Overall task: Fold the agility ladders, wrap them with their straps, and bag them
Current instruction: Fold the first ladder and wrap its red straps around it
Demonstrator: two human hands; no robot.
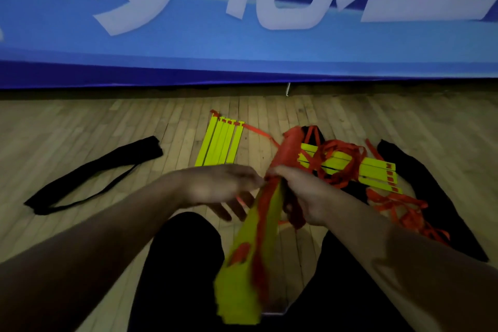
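The wooden floor (80, 127) carries 2 yellow ladder stacks (219, 143) and 2 black bags (94, 170).

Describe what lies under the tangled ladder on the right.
Under the tangled ladder, black bag fabric shows beside and beyond it on the wooden floor. How far the fabric extends beneath is covered by rungs and orange straps.

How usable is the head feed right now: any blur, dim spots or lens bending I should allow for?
Head view: dim overall; the left hand and the near end of the held ladder bundle are smeared by motion blur; the right hand is sharper; the banner edge and floorboards curve from wide-angle distortion.
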